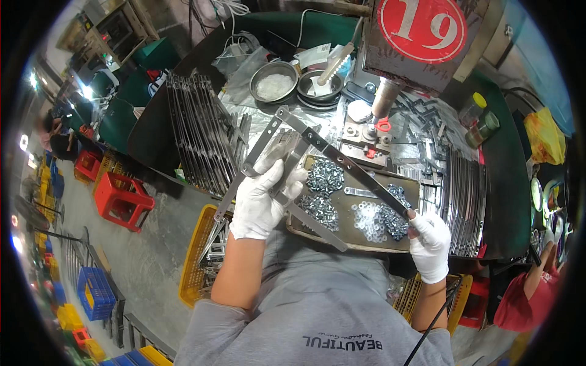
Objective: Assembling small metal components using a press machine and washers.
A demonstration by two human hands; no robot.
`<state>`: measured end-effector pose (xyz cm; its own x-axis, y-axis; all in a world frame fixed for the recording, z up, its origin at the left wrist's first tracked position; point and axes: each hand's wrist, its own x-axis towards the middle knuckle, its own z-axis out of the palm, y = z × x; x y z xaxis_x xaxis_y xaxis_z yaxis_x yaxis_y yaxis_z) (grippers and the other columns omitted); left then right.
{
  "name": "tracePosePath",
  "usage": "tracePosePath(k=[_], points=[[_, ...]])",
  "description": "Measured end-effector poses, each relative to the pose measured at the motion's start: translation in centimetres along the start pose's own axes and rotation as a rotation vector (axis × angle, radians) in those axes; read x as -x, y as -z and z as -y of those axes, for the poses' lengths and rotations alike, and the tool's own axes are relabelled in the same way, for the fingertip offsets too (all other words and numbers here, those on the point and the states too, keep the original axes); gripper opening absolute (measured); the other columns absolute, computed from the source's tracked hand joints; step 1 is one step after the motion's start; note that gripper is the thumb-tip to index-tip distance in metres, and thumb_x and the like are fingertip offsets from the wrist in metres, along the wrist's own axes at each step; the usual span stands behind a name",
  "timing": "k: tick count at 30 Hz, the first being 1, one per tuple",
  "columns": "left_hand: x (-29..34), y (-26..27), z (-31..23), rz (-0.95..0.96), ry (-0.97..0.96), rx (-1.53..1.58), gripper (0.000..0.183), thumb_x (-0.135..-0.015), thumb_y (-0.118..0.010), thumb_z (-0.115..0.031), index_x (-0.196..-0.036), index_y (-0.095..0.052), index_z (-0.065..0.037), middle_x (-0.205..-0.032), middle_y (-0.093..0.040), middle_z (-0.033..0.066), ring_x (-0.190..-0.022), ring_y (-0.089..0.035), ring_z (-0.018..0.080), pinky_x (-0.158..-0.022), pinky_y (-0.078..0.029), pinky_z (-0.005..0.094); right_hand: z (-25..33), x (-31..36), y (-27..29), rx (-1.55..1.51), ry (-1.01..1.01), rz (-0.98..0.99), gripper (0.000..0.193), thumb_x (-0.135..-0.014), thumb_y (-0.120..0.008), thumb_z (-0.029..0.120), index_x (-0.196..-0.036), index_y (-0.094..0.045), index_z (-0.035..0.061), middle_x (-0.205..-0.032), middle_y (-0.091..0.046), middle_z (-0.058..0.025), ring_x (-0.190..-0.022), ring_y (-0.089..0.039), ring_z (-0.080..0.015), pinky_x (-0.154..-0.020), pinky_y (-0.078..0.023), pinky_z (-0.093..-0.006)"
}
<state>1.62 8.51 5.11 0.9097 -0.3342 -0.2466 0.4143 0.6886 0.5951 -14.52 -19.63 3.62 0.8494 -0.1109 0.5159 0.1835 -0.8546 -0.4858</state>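
My left hand (259,204), in a white glove, is closed around a jointed metal linkage (262,141) of flat grey bars. A long dark bar (354,168) with holes is joined to it and slants down to the right. My gloved right hand (430,247) pinches the lower end of this bar. The linkage is held up over the near part of the bench, partly in front of a metal tray (403,246). Small rivets or screws (325,177) and pale washers (368,221) lie in piles in the tray. A flat slotted piece (360,192) lies among them.
Beyond the tray stands a press (386,97) with a metal die block (366,143). Long bars are stacked at left (198,131) and right (467,201). Metal bowls (274,82) sit at the back. A yellow crate (195,262) and red stool (122,201) stand left.
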Motion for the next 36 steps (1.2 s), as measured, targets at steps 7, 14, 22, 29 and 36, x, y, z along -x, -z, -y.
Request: tracePosePath(k=[7,14,22,29,36], points=[[0.0,0.4,0.1,-0.005,0.050,0.091,0.033,-0.094,-0.053,-0.007,-0.127,-0.051,-0.005,-0.105,-0.064,0.0146,-0.089,-0.067,0.0252,-0.069,-0.058,0.0314,0.7,0.2,-0.3,-0.040,-0.019,0.010,0.054,-0.066,-0.069,-0.010,-0.113,-0.068,0.0171,-0.071,-0.057,-0.0050,-0.062,-0.056,-0.0200,-0.058,-0.045,-0.0300],[0.1,0.4,0.3,-0.027,0.032,0.098,0.032,-0.094,-0.053,-0.007,-0.126,-0.051,-0.006,-0.106,-0.064,0.0143,-0.088,-0.068,0.0252,-0.069,-0.058,0.0311,1.0,0.4,-0.4,-0.018,-0.049,0.030,0.055,-0.066,-0.070,-0.011,-0.113,-0.067,0.0167,-0.071,-0.057,-0.0054,-0.063,-0.056,-0.0209,-0.059,-0.046,-0.0313],[0.2,0.5,-0.1,0.052,0.063,0.047,0.034,-0.095,-0.053,-0.009,-0.128,-0.052,-0.007,-0.104,-0.064,0.0110,-0.083,-0.067,0.0212,-0.064,-0.057,0.0276,0.7,0.4,0.0,-0.014,-0.022,0.025,0.057,-0.065,-0.070,-0.011,-0.114,-0.067,0.0173,-0.070,-0.056,-0.0048,-0.062,-0.055,-0.0200,-0.059,-0.046,-0.0309],[0.3,0.3,-0.8,-0.010,0.045,-0.015,0.035,-0.093,-0.055,-0.008,-0.128,-0.051,-0.005,-0.100,-0.063,0.0103,-0.069,-0.062,0.0174,-0.056,-0.050,0.0251,0.8,0.6,-0.6,-0.057,-0.064,0.020,0.054,-0.066,-0.070,-0.011,-0.113,-0.068,0.0157,-0.072,-0.057,-0.0048,-0.063,-0.056,-0.0198,-0.060,-0.046,-0.0305],[0.3,0.7,-0.7,-0.046,0.032,0.087,0.029,-0.092,-0.056,-0.006,-0.121,-0.057,-0.008,-0.096,-0.066,0.0080,-0.065,-0.065,0.0167,-0.049,-0.054,0.0243,1.0,0.5,-0.8,-0.039,-0.047,0.012,0.053,-0.066,-0.070,-0.010,-0.113,-0.068,0.0150,-0.073,-0.058,-0.0052,-0.065,-0.057,-0.0202,-0.061,-0.046,-0.0301]])
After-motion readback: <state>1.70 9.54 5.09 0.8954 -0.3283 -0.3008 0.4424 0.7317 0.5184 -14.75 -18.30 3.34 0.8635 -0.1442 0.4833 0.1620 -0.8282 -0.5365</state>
